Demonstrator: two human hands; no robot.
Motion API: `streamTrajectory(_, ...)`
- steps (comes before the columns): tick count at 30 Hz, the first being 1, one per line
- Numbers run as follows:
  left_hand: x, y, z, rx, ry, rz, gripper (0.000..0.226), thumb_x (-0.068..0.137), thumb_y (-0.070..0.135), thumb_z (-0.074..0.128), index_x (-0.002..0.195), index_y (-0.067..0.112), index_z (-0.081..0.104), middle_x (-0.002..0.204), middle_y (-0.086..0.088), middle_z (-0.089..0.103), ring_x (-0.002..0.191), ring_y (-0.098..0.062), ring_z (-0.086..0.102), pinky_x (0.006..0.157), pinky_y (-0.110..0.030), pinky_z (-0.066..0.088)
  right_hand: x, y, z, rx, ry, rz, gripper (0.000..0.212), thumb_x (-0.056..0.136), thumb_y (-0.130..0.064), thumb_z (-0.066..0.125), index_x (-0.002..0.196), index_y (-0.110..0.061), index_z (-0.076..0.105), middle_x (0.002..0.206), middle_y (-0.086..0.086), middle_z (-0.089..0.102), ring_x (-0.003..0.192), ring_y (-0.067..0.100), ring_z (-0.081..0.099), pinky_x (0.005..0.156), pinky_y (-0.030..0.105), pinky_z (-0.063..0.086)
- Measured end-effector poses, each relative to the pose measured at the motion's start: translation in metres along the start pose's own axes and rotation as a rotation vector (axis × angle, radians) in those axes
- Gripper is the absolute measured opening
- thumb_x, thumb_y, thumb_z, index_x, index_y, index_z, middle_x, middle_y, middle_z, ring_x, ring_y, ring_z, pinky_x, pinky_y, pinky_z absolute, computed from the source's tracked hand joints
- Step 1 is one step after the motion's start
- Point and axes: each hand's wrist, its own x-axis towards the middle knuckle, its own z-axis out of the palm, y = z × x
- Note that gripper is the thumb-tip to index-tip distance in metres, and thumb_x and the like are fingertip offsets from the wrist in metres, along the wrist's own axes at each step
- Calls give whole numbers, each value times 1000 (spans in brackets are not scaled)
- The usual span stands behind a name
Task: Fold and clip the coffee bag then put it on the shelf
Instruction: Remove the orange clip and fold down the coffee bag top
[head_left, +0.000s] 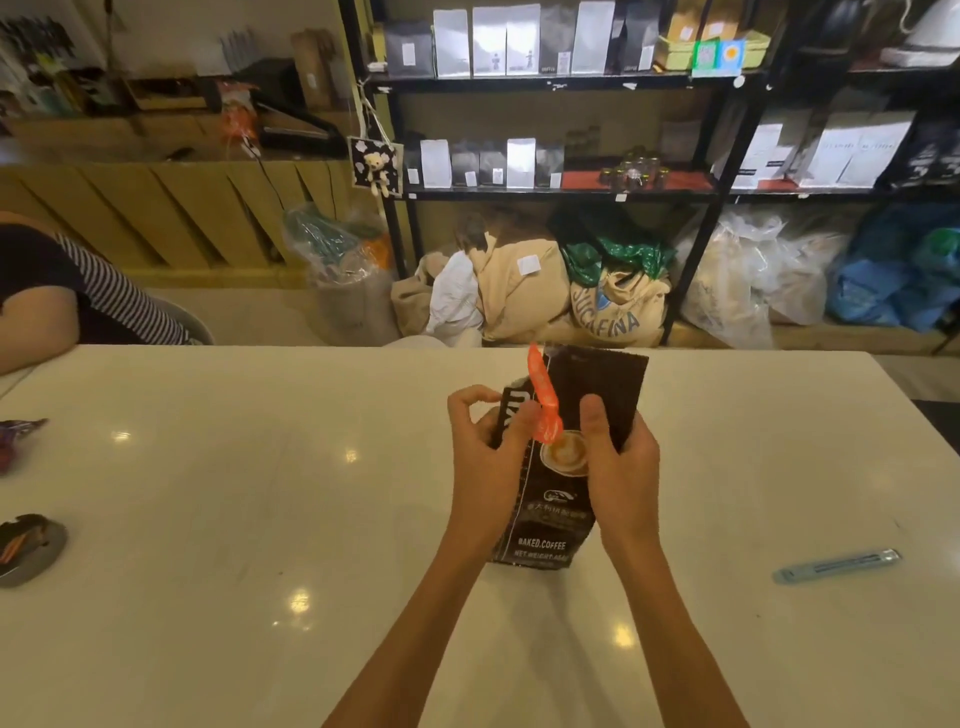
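A dark brown coffee bag (550, 514) with a latte picture and white lettering stands on the white table (260, 519), held between both hands. My left hand (485, 452) grips its left edge near the top. My right hand (618, 462) holds the right side, thumb pressed on the front. An orange clip (544, 402) sticks up in front of the bag's upper part, its lower end between my left fingers and the bag. The bag's top flap stands unfolded. Beyond the table, a black shelf (561, 193) carries rows of coffee bags.
A light blue clip (836, 566) lies on the table to the right. Small wrapped items (28, 545) sit at the left edge. A seated person's arm in a striped sleeve (62, 291) rests at the far left. Sacks and plastic bags (571, 291) crowd the floor under the shelf.
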Motion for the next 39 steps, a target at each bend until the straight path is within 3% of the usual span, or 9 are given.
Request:
streamTrajectory(7, 5, -7, 11, -93, 214, 86, 25, 100, 18, 53, 113, 37, 64, 77, -6, 77, 69, -23, 73, 60, -37, 60, 5, 6, 4, -26, 108, 81, 36, 102, -38, 42, 84, -20, 67, 71, -6, 72, 62, 3, 69, 53, 12, 51)
streamTrajectory(10, 7, -12, 10, -64, 241, 94, 20, 101, 19, 51, 108, 32, 64, 90, 0, 77, 81, -20, 76, 64, -34, 62, 15, 6, 2, 28, -57, 309, 46, 101, -50, 33, 103, -21, 68, 89, -1, 77, 77, 8, 73, 65, 23, 54)
streamTrajectory(14, 9, -24, 3, 51, 267, 159, 20, 103, 19, 47, 105, 30, 64, 106, 1, 72, 97, -20, 73, 78, -43, 62, 12, 20, 1, -114, -155, 112, 36, 103, -37, 38, 136, -25, 47, 108, -13, 65, 85, -14, 66, 67, 8, 52)
streamTrajectory(17, 12, -27, -4, 164, 103, 295, 23, 102, 16, 48, 112, 33, 60, 114, 11, 66, 106, -17, 67, 90, -39, 56, 12, 28, 5, -211, 25, -31, 39, 106, -27, 36, 143, -20, 46, 123, -4, 63, 91, -19, 59, 71, -4, 43)
streamTrajectory(20, 10, -38, -15, 349, -225, 334, 43, 98, 12, 56, 129, 40, 47, 126, 38, 52, 122, 3, 54, 101, -19, 46, 31, 27, 5, -197, 61, 35, 47, 106, -31, 33, 152, -26, 32, 144, 5, 53, 106, 1, 54, 72, 0, 45)
streamTrajectory(24, 9, -56, -26, 304, -188, 147, 37, 97, 14, 57, 123, 41, 56, 122, 32, 60, 117, 0, 60, 97, -28, 54, 39, 35, -4, -152, -347, 7, 63, 97, -48, 44, 151, -50, 12, 154, -8, 41, 125, 2, 54, 99, 27, 51)
streamTrajectory(28, 22, -56, -32, 267, -178, 88, 36, 97, 12, 57, 129, 30, 57, 128, 15, 61, 116, -3, 61, 93, -29, 55, 11, 67, -31, -290, -563, -21, 73, 89, -28, 69, 144, -56, 30, 144, -25, 44, 126, -4, 52, 94, 20, 52)
streamTrajectory(32, 17, -61, -42, 217, -345, -33, 55, 89, 5, 67, 133, 34, 53, 132, 6, 58, 117, -11, 62, 87, -35, 59, 4, 76, -45, -240, -380, 33, 64, 88, -11, 69, 134, -52, 49, 125, -23, 61, 109, -4, 64, 78, 19, 58)
streamTrajectory(39, 22, -63, -43, 453, -168, 93, 50, 77, -3, 74, 105, 37, 69, 113, -5, 74, 88, 2, 69, 77, -18, 58, 14, 71, -45, -311, -193, 12, 36, 82, -6, 75, 98, -38, 74, 100, -4, 77, 85, -8, 70, 70, 10, 55)
